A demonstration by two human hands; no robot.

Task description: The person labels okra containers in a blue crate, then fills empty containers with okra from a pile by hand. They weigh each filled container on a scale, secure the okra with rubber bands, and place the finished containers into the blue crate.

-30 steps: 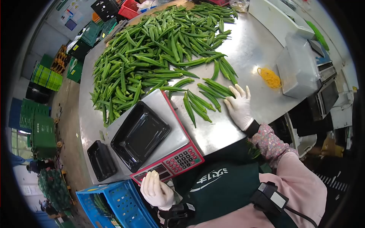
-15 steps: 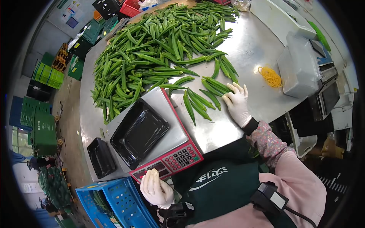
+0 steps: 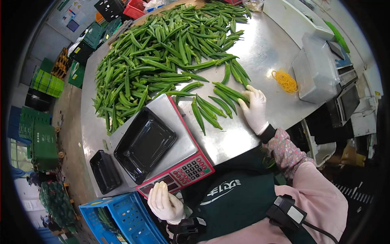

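Note:
My right hand [image 3: 255,110], in a white glove, rests on the metal table with thumb and fingers around the stem ends of a few okra pods [image 3: 228,92]. Beside them lie more loose okra [image 3: 208,110] in a small group. My left hand [image 3: 165,203], gloved too, is curled with its fingers together in front of the scale [image 3: 189,142]; nothing shows in it. On the scale's plate sits a black plastic tray [image 3: 145,144] with no food inside. A large heap of okra [image 3: 162,53] covers the far left of the table.
A second black tray [image 3: 105,172] stands left of the scale. Yellow rubber bands [image 3: 285,81] lie at the right, next to stacked clear plastic boxes [image 3: 315,73]. A blue crate [image 3: 130,217] stands at the table's near left edge. Green crates [image 3: 44,144] line the floor farther left.
The whole view has shifted slightly, so the table and scale appear a little farther left. My right hand stays at the okra stem ends, and my left hand keeps its curled pose.

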